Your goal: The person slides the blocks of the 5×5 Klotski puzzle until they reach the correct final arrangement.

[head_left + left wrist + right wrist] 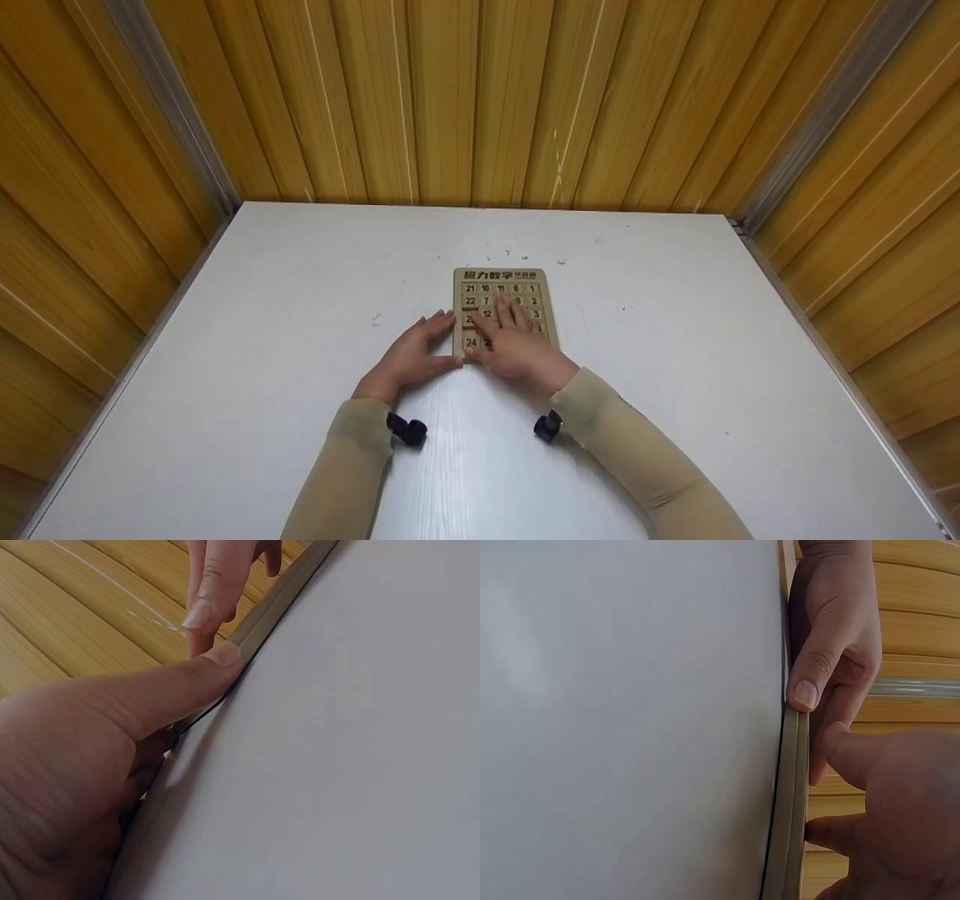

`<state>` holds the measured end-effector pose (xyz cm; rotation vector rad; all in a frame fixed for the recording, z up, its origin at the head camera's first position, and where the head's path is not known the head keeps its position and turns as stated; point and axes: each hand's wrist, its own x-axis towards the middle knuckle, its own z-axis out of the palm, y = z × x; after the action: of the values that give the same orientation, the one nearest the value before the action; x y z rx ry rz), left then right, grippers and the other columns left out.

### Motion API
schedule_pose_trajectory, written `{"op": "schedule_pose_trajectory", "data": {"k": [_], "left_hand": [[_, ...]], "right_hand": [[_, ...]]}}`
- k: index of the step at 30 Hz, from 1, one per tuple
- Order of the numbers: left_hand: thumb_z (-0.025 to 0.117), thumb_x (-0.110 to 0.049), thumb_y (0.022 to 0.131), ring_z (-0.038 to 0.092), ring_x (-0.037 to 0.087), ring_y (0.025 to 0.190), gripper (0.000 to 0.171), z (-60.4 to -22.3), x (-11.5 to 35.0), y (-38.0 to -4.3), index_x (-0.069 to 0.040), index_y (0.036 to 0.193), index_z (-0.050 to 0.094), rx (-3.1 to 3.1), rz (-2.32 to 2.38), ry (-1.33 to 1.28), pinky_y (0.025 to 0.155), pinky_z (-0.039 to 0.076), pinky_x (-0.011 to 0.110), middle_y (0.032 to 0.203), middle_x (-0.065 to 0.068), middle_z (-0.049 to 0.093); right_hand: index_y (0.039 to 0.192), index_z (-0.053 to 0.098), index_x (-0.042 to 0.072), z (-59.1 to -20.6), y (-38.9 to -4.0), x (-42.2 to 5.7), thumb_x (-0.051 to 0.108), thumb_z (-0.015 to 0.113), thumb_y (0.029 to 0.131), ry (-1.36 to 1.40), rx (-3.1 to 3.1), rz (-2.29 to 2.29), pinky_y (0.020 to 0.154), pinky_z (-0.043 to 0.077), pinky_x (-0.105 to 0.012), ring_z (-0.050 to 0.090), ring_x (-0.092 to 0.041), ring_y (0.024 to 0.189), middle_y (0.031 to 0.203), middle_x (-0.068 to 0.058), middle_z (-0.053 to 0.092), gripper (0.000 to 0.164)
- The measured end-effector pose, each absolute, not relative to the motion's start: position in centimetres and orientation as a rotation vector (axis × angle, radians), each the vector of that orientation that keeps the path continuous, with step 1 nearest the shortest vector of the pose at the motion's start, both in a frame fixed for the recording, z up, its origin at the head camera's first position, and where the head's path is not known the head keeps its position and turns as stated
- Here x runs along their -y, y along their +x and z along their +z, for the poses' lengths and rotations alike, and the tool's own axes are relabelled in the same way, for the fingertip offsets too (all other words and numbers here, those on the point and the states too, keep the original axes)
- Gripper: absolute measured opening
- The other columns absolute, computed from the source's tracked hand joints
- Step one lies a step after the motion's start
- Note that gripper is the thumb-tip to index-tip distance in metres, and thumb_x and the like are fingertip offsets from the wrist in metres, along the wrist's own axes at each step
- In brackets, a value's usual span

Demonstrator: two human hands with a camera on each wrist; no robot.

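A wooden number sliding puzzle [486, 301] lies flat on the white table, its printed heading at the far end. My left hand [411, 352] holds its near left corner, thumb against the near edge and fingers along the left side. Over the numbered tiles spreads my right hand [517, 351], covering several of them. Its index fingertip touches a tile [470, 319] in the left column, with dark gaps above and below that tile. The left wrist view shows the left thumb [180, 686] on the puzzle's edge [285, 604]; right fingers hover above.
The white table [262, 300] extends around the puzzle, with small dark marks [525, 258] beyond it. Yellow wood-patterned panels [442, 105] stand behind and at both sides, joined by grey metal posts [176, 97]. A small black camera [409, 430] is strapped to each wrist.
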<state>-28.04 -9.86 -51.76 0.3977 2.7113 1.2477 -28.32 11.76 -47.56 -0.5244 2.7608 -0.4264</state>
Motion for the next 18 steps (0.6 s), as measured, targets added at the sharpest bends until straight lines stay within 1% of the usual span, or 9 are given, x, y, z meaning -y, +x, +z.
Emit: {"op": "schedule_pose_trajectory", "data": {"k": [4,10,15,18], "left_hand": [[0.084,-0.032,0.086,0.023,0.041,0.158,0.082,-51.8,9.8,-28.0,-0.017,0.156,0.045,-2.705,1.254,0.391,0.131,0.020,0.057,0.167,0.006,0.036],[0.085,-0.030,0.085,0.023,0.040,0.158,0.082,-51.9,9.8,-28.0,-0.017,0.156,0.045,-2.716,1.243,0.398,0.131,0.020,0.056,0.167,0.006,0.037],[0.084,-0.031,0.085,0.023,0.041,0.158,0.082,-51.9,9.8,-28.0,-0.016,0.156,0.045,-2.713,1.243,0.399,0.131,0.020,0.057,0.167,0.006,0.036],[0.084,-0.031,0.085,0.022,0.041,0.158,0.082,-51.9,9.8,-28.0,-0.016,0.156,0.045,-2.704,1.260,0.392,0.131,0.020,0.057,0.167,0.006,0.035]], "right_hand": [[0.165,0.015,0.036,-47.6,-27.6,-12.0,0.069,0.044,0.100,-0.548,-2.762,-0.405,0.128,0.000,-0.068,-0.010,-0.043,0.160,0.173,-0.014,-0.015,0.078],[0.165,0.012,0.038,-47.7,-27.0,-12.3,0.069,0.042,0.100,-0.587,-2.762,-0.384,0.128,0.002,-0.067,-0.008,-0.044,0.160,0.174,-0.013,-0.012,0.077],[0.165,0.013,0.037,-47.5,-26.9,-12.4,0.068,0.043,0.101,-0.584,-2.748,-0.389,0.129,0.002,-0.067,-0.007,-0.045,0.159,0.174,-0.014,-0.011,0.077],[0.165,0.017,0.035,-47.3,-27.1,-12.3,0.068,0.043,0.101,-0.567,-2.744,-0.420,0.129,0.002,-0.067,-0.008,-0.044,0.160,0.174,-0.013,-0.009,0.076]]}}
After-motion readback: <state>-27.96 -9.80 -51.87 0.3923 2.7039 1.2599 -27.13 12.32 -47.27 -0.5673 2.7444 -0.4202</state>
